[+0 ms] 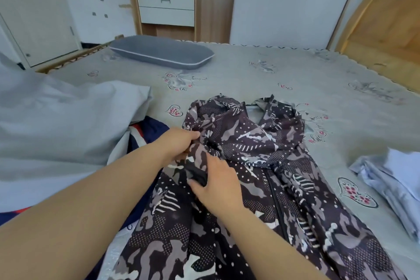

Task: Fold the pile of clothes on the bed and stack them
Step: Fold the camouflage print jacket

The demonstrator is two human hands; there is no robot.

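A dark patterned jacket [261,166] with a camouflage-and-dots print lies spread lengthwise on the bed [284,70], filling the lower centre of the frame, its zip running down the middle and its collar end toward the centre. The left hand [179,143] comes in from the lower left and grips a bunched fold of the jacket near its upper left edge, fingers curled into the cloth. The right hand [218,184] lies just below it on the same bunched part; its fingers bend over a dark fold, but whether they pinch it or only press on it I cannot tell.

At the left of the frame a pale grey duvet [56,125] is heaped up, and a navy garment with red and white stripes [145,132] shows between it and the jacket. At the right edge lies a light blue garment [391,179], loosely folded. A grey pillow [161,52] rests at the far side of the bed, in front of a wooden cabinet with white drawers [166,7].
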